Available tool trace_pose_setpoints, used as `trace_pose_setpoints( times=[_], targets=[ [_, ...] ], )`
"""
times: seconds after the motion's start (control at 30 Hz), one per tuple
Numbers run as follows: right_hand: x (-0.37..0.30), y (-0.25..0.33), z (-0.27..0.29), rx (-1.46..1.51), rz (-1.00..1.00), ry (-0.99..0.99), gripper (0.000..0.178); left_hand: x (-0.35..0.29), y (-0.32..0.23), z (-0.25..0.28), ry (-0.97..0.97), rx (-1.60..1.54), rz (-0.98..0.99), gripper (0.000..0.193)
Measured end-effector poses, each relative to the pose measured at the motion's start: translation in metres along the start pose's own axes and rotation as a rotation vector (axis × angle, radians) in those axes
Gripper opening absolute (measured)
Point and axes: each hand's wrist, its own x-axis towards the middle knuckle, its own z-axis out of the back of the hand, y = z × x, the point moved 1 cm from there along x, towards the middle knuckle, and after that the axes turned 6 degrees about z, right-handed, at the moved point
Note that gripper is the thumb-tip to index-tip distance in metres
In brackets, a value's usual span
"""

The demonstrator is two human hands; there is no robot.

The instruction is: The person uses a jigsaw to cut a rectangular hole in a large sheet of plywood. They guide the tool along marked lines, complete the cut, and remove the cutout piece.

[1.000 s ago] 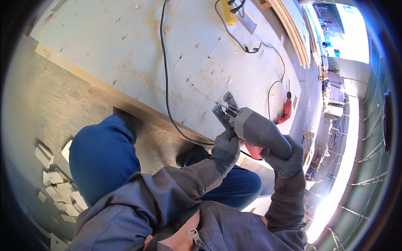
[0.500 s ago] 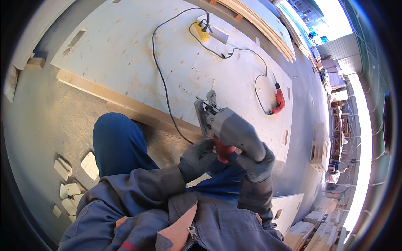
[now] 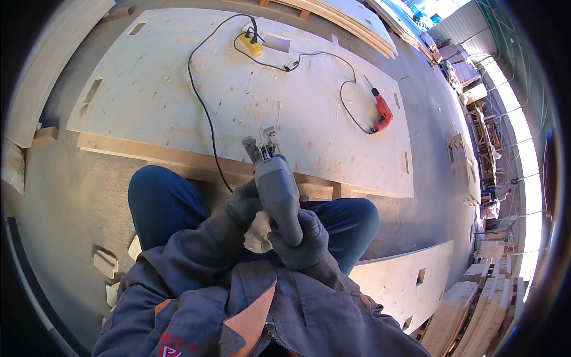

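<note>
A grey jigsaw is held up in front of my body, its metal shoe and blade end pointing away from me over the near edge of a plywood sheet. My gloved right hand is wrapped round its rear handle. Against the left side of the tool's body, my gloved left hand is closed, its fingertips partly hidden behind the jigsaw. A black cord runs from near my left hand across the sheet to a yellow socket block.
A red drill with a long bit lies on the sheet's right side, its cord leading toward the socket block. Wood offcuts lie on the floor at left. Another slotted board is at lower right, near stacked timber.
The jigsaw has swung from tilted sideways to pointing straight ahead, and moved left and lower in view with both hands. My view has shifted too.
</note>
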Motion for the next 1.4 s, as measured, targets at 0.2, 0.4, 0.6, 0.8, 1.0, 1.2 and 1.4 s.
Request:
trace_pose_setpoints(
  times=[0.2,0.4,0.6,0.8,1.0,1.2,1.4],
  targets=[
    [-0.004,-0.001,-0.005,0.023,-0.058,0.014,0.045,0.006,0.0,-0.003,0.102,0.017,-0.021,0.042],
    [-0.001,0.0,-0.012,0.043,-0.092,0.056,0.044,0.003,-0.006,0.003,-0.048,0.126,-0.098,0.04],
    [0.001,-0.002,-0.017,0.055,-0.135,0.116,0.049,0.006,-0.009,-0.004,0.049,0.005,-0.119,0.038],
    [0.0,-0.003,-0.027,0.087,-0.197,0.143,0.049,0.003,-0.019,-0.019,-0.535,0.481,-0.006,0.038],
    [0.003,-0.01,-0.036,0.126,-0.313,0.148,0.054,0.005,-0.018,0.027,-0.469,0.689,0.018,0.049],
    [0.004,-0.016,-0.04,0.234,-0.405,0.119,0.048,0.014,-0.018,0.05,-0.453,0.8,0.048,0.049],
    [-0.004,-0.032,-0.047,0.303,-0.519,0.091,0.053,0.016,-0.013,0.054,-0.522,0.755,0.078,0.046]
  ],
)
